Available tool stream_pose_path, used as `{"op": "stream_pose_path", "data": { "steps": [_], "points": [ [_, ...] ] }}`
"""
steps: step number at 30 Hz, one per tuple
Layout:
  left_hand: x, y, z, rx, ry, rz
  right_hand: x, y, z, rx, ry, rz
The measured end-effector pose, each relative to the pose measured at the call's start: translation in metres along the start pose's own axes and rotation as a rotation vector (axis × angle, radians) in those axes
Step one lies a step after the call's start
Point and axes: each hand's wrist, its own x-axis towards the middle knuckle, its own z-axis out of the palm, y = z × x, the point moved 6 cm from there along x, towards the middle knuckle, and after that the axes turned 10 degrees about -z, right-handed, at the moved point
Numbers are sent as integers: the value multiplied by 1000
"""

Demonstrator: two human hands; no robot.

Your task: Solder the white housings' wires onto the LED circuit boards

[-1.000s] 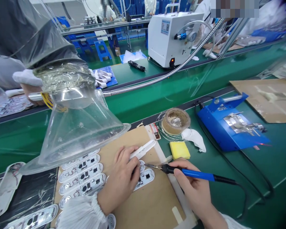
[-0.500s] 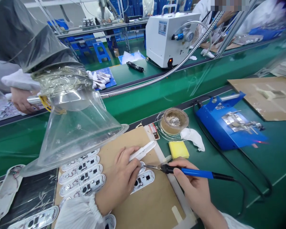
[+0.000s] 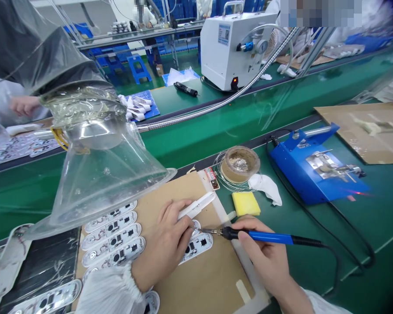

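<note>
My right hand (image 3: 265, 253) grips a soldering iron (image 3: 268, 237) with a blue handle. Its metal tip points left and reaches the end of a white circuit board (image 3: 195, 226) beside my left fingers. My left hand (image 3: 167, 244) is closed, palm down, around a long white plastic casing (image 3: 199, 205) that sticks out past the fingertips. Most of the board by the tip is hidden under that hand. Another oval circuit board (image 3: 201, 245) lies just below it on the brown cardboard (image 3: 209, 279).
Several oval boards (image 3: 113, 250) lie in a row at left, under a clear fume hood (image 3: 105, 174). Toward the right are a yellow sponge (image 3: 245, 203), a solder wire spool (image 3: 231, 174), white tissue (image 3: 267, 188) and a blue iron stand (image 3: 298, 174). A co-worker's hand (image 3: 24, 105) shows far left.
My hands and the soldering iron hold nearly the same place. At far left, the co-worker's hand has lifted up and away from the hood's side.
</note>
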Motion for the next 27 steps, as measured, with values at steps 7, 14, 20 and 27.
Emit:
{"op": "stream_pose_path", "data": {
  "steps": [7, 14, 20, 27],
  "points": [
    [0, 1, 0, 0, -12, 9, -3, 4, 1, 8, -9, -5],
    [1, 2, -1, 10, -7, 16, -4, 4, 2, 29, -41, -13],
    [0, 2, 0, 15, -2, 25, -3, 3, 0, 22, -20, -24],
    [1, 1, 0, 11, 1, 14, -4, 3, 1, 18, -36, -29]
  ]
}}
